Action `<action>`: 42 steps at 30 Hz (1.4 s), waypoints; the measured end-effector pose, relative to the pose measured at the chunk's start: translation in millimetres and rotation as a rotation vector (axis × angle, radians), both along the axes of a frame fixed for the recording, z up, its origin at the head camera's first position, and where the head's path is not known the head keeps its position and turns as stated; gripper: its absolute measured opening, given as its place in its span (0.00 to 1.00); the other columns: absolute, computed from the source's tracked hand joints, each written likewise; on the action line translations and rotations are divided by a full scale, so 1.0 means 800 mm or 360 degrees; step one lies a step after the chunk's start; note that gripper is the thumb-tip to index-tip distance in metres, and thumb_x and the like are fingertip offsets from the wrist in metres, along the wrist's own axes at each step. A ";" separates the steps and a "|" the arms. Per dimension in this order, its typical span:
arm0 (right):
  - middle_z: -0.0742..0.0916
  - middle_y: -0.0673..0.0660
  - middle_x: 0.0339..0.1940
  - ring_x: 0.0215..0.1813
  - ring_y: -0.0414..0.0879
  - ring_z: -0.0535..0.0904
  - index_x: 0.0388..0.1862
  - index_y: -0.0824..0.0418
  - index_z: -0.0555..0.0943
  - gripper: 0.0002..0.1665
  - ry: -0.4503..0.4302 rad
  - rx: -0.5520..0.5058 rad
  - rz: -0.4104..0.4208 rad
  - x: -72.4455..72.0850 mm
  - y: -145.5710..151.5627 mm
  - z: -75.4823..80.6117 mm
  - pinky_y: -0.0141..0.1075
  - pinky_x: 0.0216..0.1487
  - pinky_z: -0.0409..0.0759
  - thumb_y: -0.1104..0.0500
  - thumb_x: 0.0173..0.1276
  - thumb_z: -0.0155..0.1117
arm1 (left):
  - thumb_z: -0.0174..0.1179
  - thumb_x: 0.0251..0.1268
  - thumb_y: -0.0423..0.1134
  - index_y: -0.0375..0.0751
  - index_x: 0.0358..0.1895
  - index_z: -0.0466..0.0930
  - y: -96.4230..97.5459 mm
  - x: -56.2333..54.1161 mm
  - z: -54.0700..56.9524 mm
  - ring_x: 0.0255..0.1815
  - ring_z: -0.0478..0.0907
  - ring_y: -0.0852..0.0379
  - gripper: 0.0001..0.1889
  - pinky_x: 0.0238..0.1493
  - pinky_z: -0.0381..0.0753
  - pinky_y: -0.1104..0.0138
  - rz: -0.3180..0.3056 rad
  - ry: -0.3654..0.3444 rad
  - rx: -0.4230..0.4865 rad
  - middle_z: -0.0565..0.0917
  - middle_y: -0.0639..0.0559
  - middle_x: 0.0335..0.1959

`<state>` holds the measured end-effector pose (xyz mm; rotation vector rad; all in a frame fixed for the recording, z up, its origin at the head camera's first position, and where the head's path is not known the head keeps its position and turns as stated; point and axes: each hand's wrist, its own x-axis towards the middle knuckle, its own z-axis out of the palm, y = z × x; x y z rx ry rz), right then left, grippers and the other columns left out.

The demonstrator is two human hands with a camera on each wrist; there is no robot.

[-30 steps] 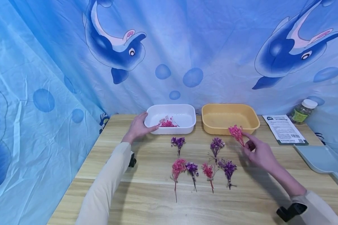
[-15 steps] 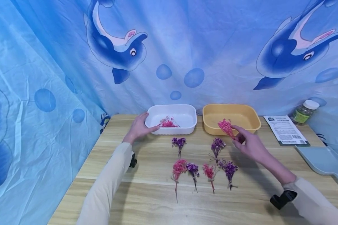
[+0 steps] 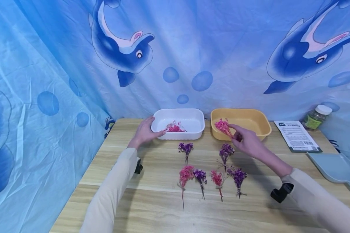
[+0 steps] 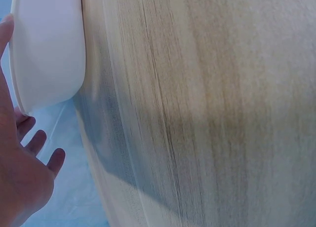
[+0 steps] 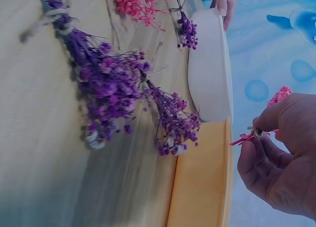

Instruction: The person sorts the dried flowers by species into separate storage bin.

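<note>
Right hand (image 3: 247, 139) pinches pink flowers (image 3: 222, 126) | moved left, so nearer pink ones (image 3: 175, 128) in white box (image 3: 182, 136) | left hand (image 3: 145, 131) holds box edge

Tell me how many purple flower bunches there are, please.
4 on the table: back-left bunch, back-right bunch, front-left bunch, front-right bunch. Pink flowers in the white tub may hide more.

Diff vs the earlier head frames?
The right hand, pinching a pink bunch, moved left and slightly up in the head view, across the yellow tub toward its left end. Nothing was newly gripped or released.

Unchanged: left hand on the white tub, pink flowers inside that tub, six bunches on the table.
</note>
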<state>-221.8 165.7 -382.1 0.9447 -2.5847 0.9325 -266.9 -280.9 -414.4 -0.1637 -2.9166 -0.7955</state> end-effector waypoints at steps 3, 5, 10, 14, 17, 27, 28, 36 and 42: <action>0.84 0.53 0.27 0.27 0.43 0.78 0.68 0.72 0.71 0.35 -0.0007 0.0029 0.0010 -0.006 -0.011 0.004 0.37 0.28 0.81 0.75 0.60 0.68 | 0.70 0.53 0.65 0.31 0.76 0.58 -0.001 0.000 -0.001 0.76 0.55 0.37 0.55 0.74 0.53 0.43 -0.0001 -0.0004 -0.0001 0.60 0.37 0.76; 0.84 0.53 0.27 0.27 0.43 0.78 0.68 0.71 0.71 0.35 -0.0018 0.0047 0.0018 -0.010 -0.018 0.007 0.38 0.28 0.81 0.74 0.61 0.67 | 0.70 0.52 0.65 0.31 0.76 0.58 -0.002 -0.001 -0.002 0.76 0.55 0.37 0.56 0.74 0.54 0.43 0.0004 -0.0007 -0.0003 0.60 0.37 0.76; 0.84 0.53 0.27 0.26 0.42 0.77 0.71 0.70 0.69 0.35 -0.0047 0.0081 0.0046 -0.021 -0.036 0.015 0.40 0.28 0.79 0.72 0.64 0.66 | 0.69 0.52 0.66 0.31 0.76 0.58 -0.003 -0.001 -0.003 0.75 0.55 0.36 0.56 0.73 0.55 0.43 0.0005 -0.0008 -0.0002 0.60 0.37 0.76; 0.82 0.52 0.25 0.23 0.42 0.75 0.73 0.69 0.68 0.36 -0.0076 0.0116 0.0065 -0.031 -0.050 0.020 0.39 0.25 0.77 0.71 0.65 0.65 | 0.70 0.52 0.65 0.31 0.76 0.58 -0.004 -0.002 -0.003 0.75 0.55 0.36 0.56 0.73 0.55 0.43 -0.0004 -0.0006 0.0004 0.60 0.36 0.76; 0.82 0.51 0.24 0.23 0.42 0.75 0.73 0.69 0.68 0.35 -0.0065 0.0153 0.0079 -0.039 -0.060 0.022 0.40 0.26 0.77 0.70 0.66 0.64 | 0.70 0.52 0.65 0.31 0.76 0.58 -0.003 -0.003 -0.004 0.75 0.55 0.36 0.56 0.74 0.55 0.43 -0.0008 -0.0006 0.0005 0.60 0.36 0.76; 0.81 0.52 0.24 0.24 0.44 0.74 0.76 0.67 0.64 0.40 -0.0091 0.0192 0.0154 -0.059 -0.094 0.034 0.39 0.25 0.74 0.70 0.66 0.64 | 0.71 0.52 0.64 0.32 0.76 0.58 -0.003 -0.004 -0.005 0.75 0.55 0.37 0.56 0.74 0.54 0.43 0.0003 -0.0007 -0.0003 0.60 0.37 0.77; 0.81 0.53 0.24 0.24 0.44 0.74 0.76 0.67 0.64 0.39 -0.0089 0.0205 0.0152 -0.061 -0.098 0.034 0.39 0.25 0.74 0.70 0.66 0.64 | 0.70 0.52 0.64 0.32 0.76 0.58 -0.004 -0.004 -0.005 0.75 0.55 0.37 0.56 0.74 0.55 0.44 0.0007 -0.0007 -0.0007 0.60 0.37 0.77; 0.80 0.54 0.25 0.26 0.46 0.74 0.73 0.69 0.66 0.37 -0.0125 0.0297 0.0130 -0.082 -0.128 0.038 0.39 0.26 0.75 0.69 0.66 0.65 | 0.70 0.52 0.65 0.32 0.76 0.59 -0.002 -0.002 -0.002 0.75 0.56 0.38 0.55 0.74 0.55 0.45 0.0009 -0.0009 0.0005 0.61 0.37 0.76; 0.82 0.55 0.26 0.28 0.47 0.77 0.74 0.69 0.66 0.37 -0.0136 0.0339 0.0110 -0.093 -0.149 0.039 0.40 0.29 0.79 0.69 0.66 0.65 | 0.70 0.52 0.65 0.33 0.76 0.59 -0.003 -0.003 -0.005 0.75 0.56 0.38 0.55 0.74 0.55 0.45 0.0014 -0.0009 -0.0009 0.61 0.38 0.76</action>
